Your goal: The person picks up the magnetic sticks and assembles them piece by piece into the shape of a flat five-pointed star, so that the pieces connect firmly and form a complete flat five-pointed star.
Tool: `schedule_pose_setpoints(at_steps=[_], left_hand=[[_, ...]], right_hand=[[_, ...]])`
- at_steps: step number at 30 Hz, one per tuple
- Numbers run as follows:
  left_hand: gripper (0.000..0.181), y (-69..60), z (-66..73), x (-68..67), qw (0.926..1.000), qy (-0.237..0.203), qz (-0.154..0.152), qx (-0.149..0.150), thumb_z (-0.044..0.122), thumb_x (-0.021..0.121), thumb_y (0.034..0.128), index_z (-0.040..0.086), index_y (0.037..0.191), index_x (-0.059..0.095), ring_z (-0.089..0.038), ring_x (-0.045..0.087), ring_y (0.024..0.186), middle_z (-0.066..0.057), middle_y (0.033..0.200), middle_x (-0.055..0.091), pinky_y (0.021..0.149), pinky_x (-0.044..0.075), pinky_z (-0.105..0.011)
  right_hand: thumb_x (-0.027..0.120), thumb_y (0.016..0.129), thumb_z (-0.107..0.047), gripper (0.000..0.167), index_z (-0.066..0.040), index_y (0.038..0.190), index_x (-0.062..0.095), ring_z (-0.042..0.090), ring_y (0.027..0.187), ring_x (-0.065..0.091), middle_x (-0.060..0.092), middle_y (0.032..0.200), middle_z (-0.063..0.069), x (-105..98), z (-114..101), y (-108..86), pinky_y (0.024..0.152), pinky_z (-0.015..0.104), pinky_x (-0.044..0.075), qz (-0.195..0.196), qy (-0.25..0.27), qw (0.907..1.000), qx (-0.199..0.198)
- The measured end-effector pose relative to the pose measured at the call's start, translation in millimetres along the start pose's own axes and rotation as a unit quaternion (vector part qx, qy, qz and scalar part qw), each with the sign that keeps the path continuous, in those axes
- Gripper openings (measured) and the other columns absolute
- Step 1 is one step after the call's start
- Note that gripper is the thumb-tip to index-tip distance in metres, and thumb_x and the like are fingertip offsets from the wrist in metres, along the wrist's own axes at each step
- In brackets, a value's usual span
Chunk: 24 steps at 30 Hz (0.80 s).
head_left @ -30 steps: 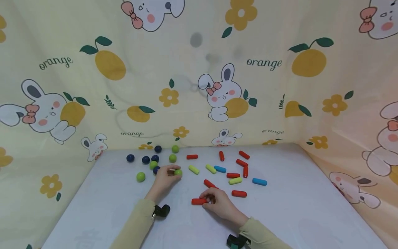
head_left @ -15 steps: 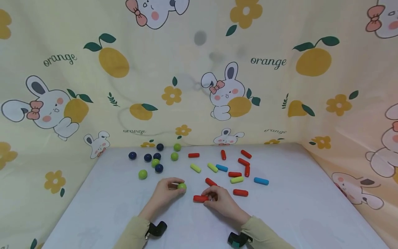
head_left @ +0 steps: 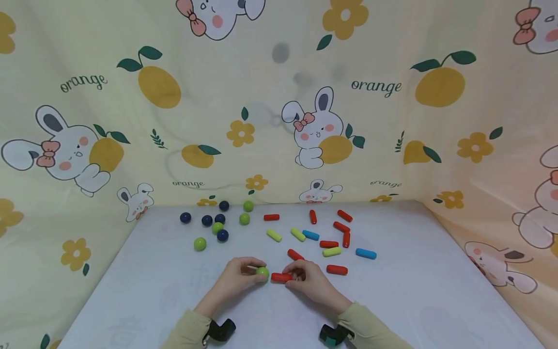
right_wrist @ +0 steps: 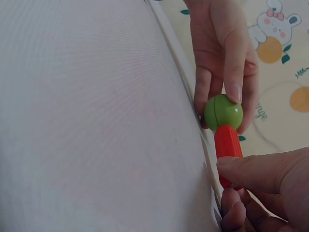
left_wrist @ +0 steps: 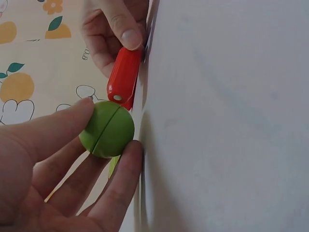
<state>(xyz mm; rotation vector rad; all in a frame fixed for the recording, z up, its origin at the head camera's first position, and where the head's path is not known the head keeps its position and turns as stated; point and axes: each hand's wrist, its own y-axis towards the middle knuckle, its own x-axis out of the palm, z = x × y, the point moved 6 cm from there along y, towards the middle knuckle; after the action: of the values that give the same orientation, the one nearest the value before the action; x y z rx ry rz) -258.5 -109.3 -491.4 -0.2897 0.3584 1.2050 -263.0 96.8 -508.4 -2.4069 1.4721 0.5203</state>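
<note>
My left hand [head_left: 235,280] pinches a green ball [left_wrist: 107,129] that has a groove around it, thumb on one side and fingers on the other. Facing it, my right hand [head_left: 316,287] grips one end of a red ridged peg [right_wrist: 228,141] between thumb and fingers. The peg's free end, with a pale spot in it, points at the ball; in the head view a narrow gap separates them. In the right wrist view ball and peg overlap, so contact cannot be judged there. Behind my right hand lies another red peg [head_left: 295,254], partly covered.
Several navy balls [head_left: 185,217] and green balls [head_left: 200,244] sit at the back left of the white table [head_left: 414,300]. Red, yellow-green [head_left: 274,235] and blue pegs [head_left: 366,254] lie scattered at the back middle and right. A printed cloth [head_left: 261,97] hangs behind the table.
My left hand has carried the green ball away from the navy balls, toward me and rightward, up to the red peg's end. My right hand stays nearly still with the peg.
</note>
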Motion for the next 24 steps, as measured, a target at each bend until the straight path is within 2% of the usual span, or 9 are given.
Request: schedule_pose_setpoints(at_steps=[8,12,17,21,24], left_hand=[[0.033,0.8,2.3,7.6,1.0,-0.005,-0.004,-0.004,0.024,0.075,0.0836,0.011,0.113,0.069,-0.018,0.062,0.096,0.001,0.108,0.066,0.087,0.05,-0.042],[0.033,-1.4,4.1,7.7,0.9999,-0.001,0.008,-0.009,0.025,0.075,0.0831,0.012,0.113,0.069,-0.017,0.062,0.094,0.002,0.107,0.066,0.086,0.05,-0.04],[0.032,-3.3,7.5,6.9,0.9994,0.02,0.028,0.006,0.023,0.075,0.0832,0.009,0.111,0.07,-0.016,0.062,0.09,0.0,0.103,0.066,0.082,0.051,-0.036],[0.029,-4.8,8.5,6.9,0.9991,0.024,0.034,0.006,0.02,0.075,0.084,0.008,0.11,0.07,-0.016,0.062,0.089,0.0,0.103,0.067,0.081,0.051,-0.035],[0.028,-6.1,7.6,6.8,0.999,0.024,0.038,-0.005,0.019,0.075,0.0837,0.009,0.11,0.07,-0.016,0.062,0.088,0.0,0.102,0.066,0.08,0.051,-0.035]], right_hand=[[0.074,0.085,-0.016,0.027,-0.012,0.11,0.067,0.019,0.078,0.051,0.058,0.088,0.003,-1.2,-3.4,-0.9,0.063,0.022,0.044,0.005,-0.013,0.9999,-0.002],[0.074,0.085,-0.015,0.027,-0.012,0.11,0.067,0.02,0.079,0.052,0.059,0.088,0.002,-2.6,-7.6,-1.9,0.065,0.023,0.046,0.003,-0.01,0.9999,0.001],[0.074,0.085,-0.013,0.03,-0.013,0.113,0.065,0.022,0.085,0.055,0.061,0.096,0.003,-14.0,-10.7,-2.9,0.069,0.024,0.05,0.0,0.0,1.0,0.008],[0.073,0.085,-0.009,0.031,-0.014,0.114,0.064,0.023,0.09,0.054,0.061,0.102,0.003,-33.6,-15.1,-6.4,0.074,0.025,0.051,0.033,-0.018,0.9993,-0.006],[0.074,0.083,-0.007,0.031,-0.016,0.111,0.064,0.021,0.092,0.055,0.061,0.102,0.0,-46.1,-15.4,-9.3,0.075,0.026,0.051,0.07,-0.064,0.9954,-0.011]])
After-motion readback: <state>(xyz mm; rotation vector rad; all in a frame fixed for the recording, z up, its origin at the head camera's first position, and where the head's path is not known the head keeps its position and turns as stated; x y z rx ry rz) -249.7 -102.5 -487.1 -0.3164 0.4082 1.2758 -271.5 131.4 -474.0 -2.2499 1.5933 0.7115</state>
